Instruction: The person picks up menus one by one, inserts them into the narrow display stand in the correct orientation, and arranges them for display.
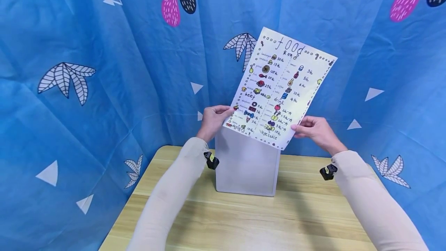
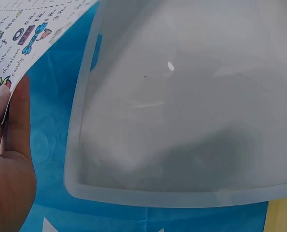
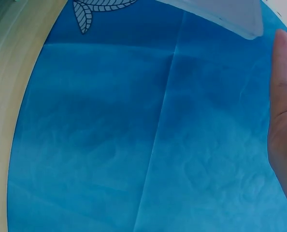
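A hand-drawn food menu sheet (image 1: 278, 88) with coloured pictures and prices is held up, tilted clockwise, in the head view. My left hand (image 1: 214, 121) pinches its lower left edge between thumb and fingers. On the lower right edge, my right hand (image 1: 318, 131) pinches the paper too. Behind and below the sheet stands a pale white board (image 1: 247, 165) with a raised rim, its upper part hidden by the paper. The left wrist view shows the thumb over a corner of the menu sheet (image 2: 25, 43), apart from the board (image 2: 182, 121).
The board stands on a light wooden table (image 1: 209, 224). A blue curtain (image 1: 139, 69) with leaf and triangle prints hangs behind and at both sides. Each wrist carries a small black camera, one on the left sleeve (image 1: 210, 160) side and one on the right.
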`<state>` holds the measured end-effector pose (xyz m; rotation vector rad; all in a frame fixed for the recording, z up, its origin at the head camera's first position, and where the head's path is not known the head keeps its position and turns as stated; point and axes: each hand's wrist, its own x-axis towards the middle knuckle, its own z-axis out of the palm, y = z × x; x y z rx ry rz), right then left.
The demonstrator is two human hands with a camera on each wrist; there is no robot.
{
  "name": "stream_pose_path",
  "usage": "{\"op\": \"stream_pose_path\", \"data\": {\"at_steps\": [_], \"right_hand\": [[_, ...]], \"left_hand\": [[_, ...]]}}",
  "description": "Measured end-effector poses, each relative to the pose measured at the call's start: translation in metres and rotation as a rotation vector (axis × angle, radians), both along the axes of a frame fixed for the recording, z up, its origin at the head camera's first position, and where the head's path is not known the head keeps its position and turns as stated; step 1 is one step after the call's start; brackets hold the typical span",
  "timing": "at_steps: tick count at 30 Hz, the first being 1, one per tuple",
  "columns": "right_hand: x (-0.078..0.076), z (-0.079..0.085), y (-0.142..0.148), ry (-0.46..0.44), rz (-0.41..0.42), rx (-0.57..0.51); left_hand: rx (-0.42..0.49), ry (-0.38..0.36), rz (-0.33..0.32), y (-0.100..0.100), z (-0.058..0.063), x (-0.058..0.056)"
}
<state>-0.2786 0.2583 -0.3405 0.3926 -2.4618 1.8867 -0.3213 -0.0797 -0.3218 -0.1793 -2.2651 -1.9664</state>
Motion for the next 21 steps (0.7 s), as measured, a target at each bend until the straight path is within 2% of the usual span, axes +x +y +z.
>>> {"op": "stream_pose_path", "data": {"at_steps": [8, 15, 21], "right_hand": [[-0.003, 0.002, -0.009, -0.014, -0.003, 0.056], [-0.011, 0.013, -0.014, -0.011, -0.051, 0.074], [-0.019, 0.021, -0.018, 0.018, -0.073, 0.093]], "left_hand": [[0.003, 0.008, 0.044, -0.004, -0.001, -0.005], [-0.005, 0.024, 0.050, -0.008, 0.003, -0.008], [0.034, 0.026, 0.060, -0.010, 0.010, -0.013]]}}
